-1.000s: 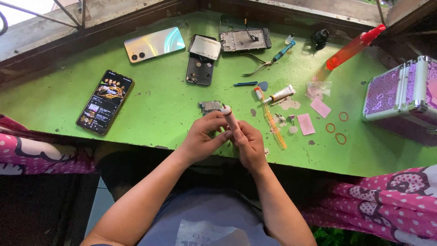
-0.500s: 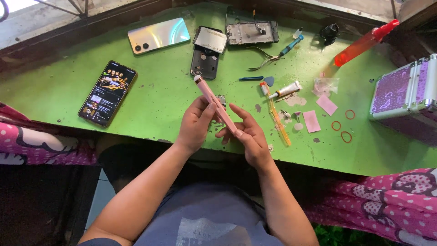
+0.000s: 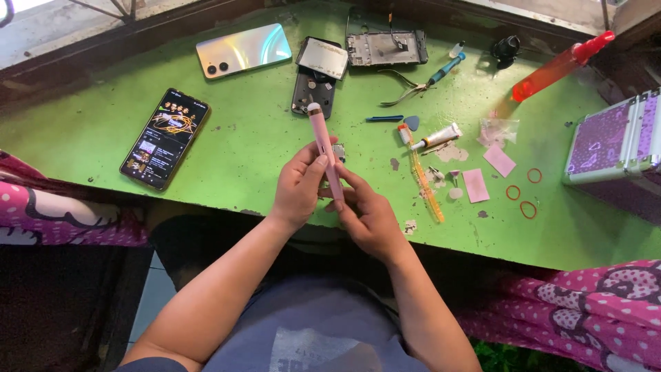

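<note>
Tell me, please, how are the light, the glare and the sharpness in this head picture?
Head view: soft daylight, weak shadows; glare on the pale phone back; the hands, left and right, and the pink pen-shaped tool look sharp; green table edges bend slightly.

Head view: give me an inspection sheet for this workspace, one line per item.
Surface: worn green painted bench, paint chipped in spots.
Job's things: slim pink pen-shaped tool, held tilted above the bench.
Clutter: lit black phone; iridescent phone lying face down; opened dark phone body; bare phone frame; metal pliers; small white glue tube; red spray bottle; red rubber rings; purple metal-edged case.
Grippers: left hand and right hand both grip the tool.
Cables: nothing seen.
Surroundings: pink dotted fabric at both sides.
</note>
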